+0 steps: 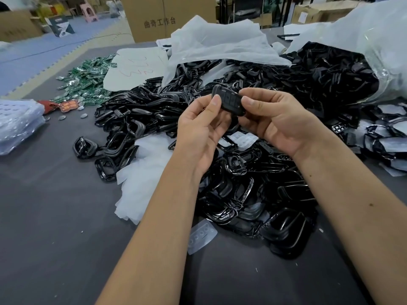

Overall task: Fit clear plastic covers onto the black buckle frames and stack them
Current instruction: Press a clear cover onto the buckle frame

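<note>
Both hands hold one black buckle frame (229,101) up above the table's middle. My left hand (201,133) pinches its left end with the thumb on top. My right hand (277,119) grips its right end. I cannot tell whether a clear cover sits on it. A big heap of black frames (242,194) lies under and around the hands. One clear plastic cover (201,236) with small round holes lies flat on the table near my left forearm. More clear covers (141,177) are piled left of the heap.
Dark grey table (55,216). Green circuit boards (88,82) lie at the far left. A plastic bag of black frames (343,71) spills open at the right. White plastic sheets (220,45) and cardboard boxes (158,18) stand behind. A stack of clear blister trays (17,122) sits at the left edge.
</note>
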### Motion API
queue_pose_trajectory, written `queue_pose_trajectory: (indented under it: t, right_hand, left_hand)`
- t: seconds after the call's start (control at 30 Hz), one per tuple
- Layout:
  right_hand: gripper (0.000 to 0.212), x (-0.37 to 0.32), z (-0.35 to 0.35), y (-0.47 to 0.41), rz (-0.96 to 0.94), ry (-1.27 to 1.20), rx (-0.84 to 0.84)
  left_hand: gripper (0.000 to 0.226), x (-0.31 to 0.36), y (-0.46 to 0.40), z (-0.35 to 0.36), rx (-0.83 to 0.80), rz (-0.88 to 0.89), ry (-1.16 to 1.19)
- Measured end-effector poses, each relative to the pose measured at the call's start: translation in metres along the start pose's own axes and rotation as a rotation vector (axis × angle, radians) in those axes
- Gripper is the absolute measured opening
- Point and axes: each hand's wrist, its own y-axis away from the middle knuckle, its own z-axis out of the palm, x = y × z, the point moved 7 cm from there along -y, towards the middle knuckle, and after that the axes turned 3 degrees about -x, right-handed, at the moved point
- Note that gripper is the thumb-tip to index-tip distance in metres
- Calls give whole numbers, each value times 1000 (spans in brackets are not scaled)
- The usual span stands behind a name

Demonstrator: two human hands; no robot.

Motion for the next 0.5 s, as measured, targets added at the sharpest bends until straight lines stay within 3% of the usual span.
queue_pose_trajectory:
  t: [0.17,0.33,0.5]
  right_hand:
    - [30,-1,-3,-2,-35,55,15]
    - [30,-1,-3,-1,-46,-12,-35]
    - [30,-1,-5,0,-48,0,-73]
  left_hand:
    - [6,1,-1,-5,20,2,-75]
    - [9,1,-1,0,-34,29,-64]
    - [29,4,0,3,-110,69,-17]
